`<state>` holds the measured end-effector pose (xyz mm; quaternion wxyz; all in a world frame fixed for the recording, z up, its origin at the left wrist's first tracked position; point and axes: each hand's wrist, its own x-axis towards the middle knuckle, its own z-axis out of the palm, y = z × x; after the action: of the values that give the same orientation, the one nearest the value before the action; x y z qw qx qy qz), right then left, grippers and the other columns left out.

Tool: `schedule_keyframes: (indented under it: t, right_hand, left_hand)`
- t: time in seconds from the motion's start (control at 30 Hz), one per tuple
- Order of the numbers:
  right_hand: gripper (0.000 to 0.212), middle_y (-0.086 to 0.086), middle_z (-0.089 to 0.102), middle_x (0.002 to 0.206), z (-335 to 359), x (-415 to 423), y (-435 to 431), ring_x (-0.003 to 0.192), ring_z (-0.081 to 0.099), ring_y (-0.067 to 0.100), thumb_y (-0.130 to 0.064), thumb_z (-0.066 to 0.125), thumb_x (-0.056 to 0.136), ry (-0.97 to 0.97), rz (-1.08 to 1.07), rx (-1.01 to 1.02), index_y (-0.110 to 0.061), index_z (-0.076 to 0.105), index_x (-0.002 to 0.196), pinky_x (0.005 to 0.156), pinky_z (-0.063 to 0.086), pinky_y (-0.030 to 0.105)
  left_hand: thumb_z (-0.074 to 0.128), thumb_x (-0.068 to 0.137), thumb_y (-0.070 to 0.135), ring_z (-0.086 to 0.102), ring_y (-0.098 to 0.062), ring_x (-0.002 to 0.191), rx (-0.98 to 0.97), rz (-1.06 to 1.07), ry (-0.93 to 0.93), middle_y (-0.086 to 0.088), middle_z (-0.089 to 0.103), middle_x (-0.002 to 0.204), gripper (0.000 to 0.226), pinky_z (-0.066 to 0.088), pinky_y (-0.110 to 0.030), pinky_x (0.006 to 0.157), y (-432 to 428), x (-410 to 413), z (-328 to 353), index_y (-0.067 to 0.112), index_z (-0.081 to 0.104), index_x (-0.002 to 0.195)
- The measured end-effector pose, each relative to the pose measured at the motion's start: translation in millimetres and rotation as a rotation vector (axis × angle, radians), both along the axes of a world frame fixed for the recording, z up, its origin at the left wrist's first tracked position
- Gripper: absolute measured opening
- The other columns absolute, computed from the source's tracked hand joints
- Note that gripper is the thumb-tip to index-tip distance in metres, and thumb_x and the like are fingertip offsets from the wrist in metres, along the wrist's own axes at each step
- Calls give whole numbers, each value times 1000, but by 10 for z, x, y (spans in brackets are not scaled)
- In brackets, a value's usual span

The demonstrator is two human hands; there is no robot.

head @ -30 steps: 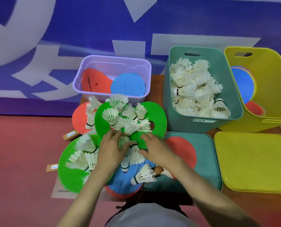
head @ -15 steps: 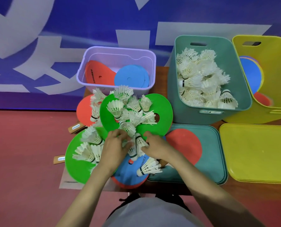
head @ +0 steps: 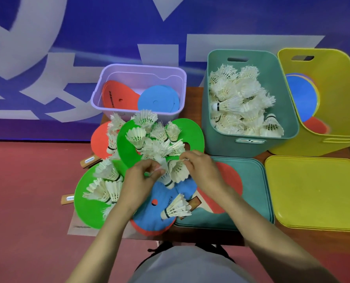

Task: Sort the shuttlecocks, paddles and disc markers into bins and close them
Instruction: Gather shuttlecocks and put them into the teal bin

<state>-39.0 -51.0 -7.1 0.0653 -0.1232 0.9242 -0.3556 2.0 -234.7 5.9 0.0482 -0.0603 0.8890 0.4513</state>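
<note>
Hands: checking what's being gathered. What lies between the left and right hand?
In the head view, a few white shuttlecocks lie between the left hand and the right hand; both hands pinch at them.

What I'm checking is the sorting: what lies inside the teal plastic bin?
A heap of white feather shuttlecocks fills the teal plastic bin, several with black-banded bases showing. The heap covers the bin's floor, so anything beneath cannot be seen.

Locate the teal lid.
Head view, right of centre: teal lid lies before the teal bin, left of the yellow lid, partly under a red paddle.
</note>
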Motion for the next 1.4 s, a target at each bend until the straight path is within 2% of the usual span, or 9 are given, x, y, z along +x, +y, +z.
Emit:
schedule_keyframes:
  t: [0.13, 0.3, 0.53, 0.7, 0.8, 0.9, 1.07, 1.3, 1.4]
  right_hand:
    - [24, 11, 69, 97, 342, -90, 268, 88, 67, 25, -4, 58, 88, 165, -172, -187, -9, 63, 110, 79, 53, 39]
    - [19, -7, 60, 93, 780, -269, 621, 82, 58, 3, -6, 55, 91, 300, -324, -341, -8, 57, 110, 75, 50, 22]
    - [10, -3, 60, 91, 1073, -681, 1191, 83, 62, 17, -10, 52, 93, 409, -492, -331, -11, 52, 103, 75, 52, 38]
    - [22, 7, 64, 99, 1082, -1059, 1643, 87, 60, 29, -8, 48, 93, 407, -572, -170, -11, 47, 115, 73, 48, 43]
    - [20, 15, 64, 96, 994, -1344, 1845, 83, 58, 37, -7, 45, 94, 373, -579, -53, -7, 47, 113, 68, 47, 45]
    - [11, 21, 62, 85, 878, -1683, 1986, 75, 53, 40, -6, 42, 94, 309, -575, 122, -5, 49, 102, 61, 41, 44]
    - [16, 21, 60, 90, 662, -2269, 2051, 75, 53, 38, 5, 40, 89, 230, -528, 298, -4, 49, 99, 56, 28, 34]
    - [20, 19, 58, 96, 753, -2876, 2051, 83, 53, 38, 9, 39, 86, 320, -537, 317, -3, 50, 98, 61, 28, 34]
    - [24, 20, 58, 98, 712, -2976, 2030, 85, 55, 38, 12, 39, 84, 237, -492, 386, -2, 49, 100, 62, 30, 34]
  left_hand:
    - [70, 82, 19, 59, -3, 80, 151, 32, 182, 5, 66, 83, 7, 45, -16, 76, 234, -111, 322, 21, 64, 79]
    - [71, 82, 14, 60, -8, 82, 219, 94, 423, 6, 66, 84, 9, 45, -20, 78, 580, -415, 617, 21, 65, 81]
    - [68, 83, 10, 56, 4, 79, 218, 11, 583, 3, 64, 82, 6, 39, -9, 74, 1162, -918, 833, 15, 66, 81]
    - [67, 85, 10, 51, 8, 75, 134, -105, 630, 10, 58, 80, 8, 35, -6, 70, 1543, -1377, 804, 16, 65, 81]
    - [65, 85, 10, 48, 13, 78, 40, -148, 644, 10, 56, 82, 6, 32, -2, 71, 1698, -1708, 741, 15, 64, 82]
    - [62, 87, 10, 48, 10, 81, 14, -140, 635, 7, 56, 85, 7, 34, -5, 73, 1798, -2066, 702, 15, 60, 82]
    - [56, 90, 14, 53, -10, 86, -36, -143, 526, 5, 59, 91, 7, 43, -28, 71, 1969, -2683, 595, 18, 54, 85]
    - [49, 89, 6, 55, -29, 76, -404, -199, 517, -10, 63, 82, 7, 43, -39, 62, 2239, -3279, 428, 8, 55, 85]
    - [42, 84, -3, 57, -35, 74, -650, -319, 319, -13, 64, 85, 18, 39, -37, 57, 2258, -3402, 247, 9, 53, 92]
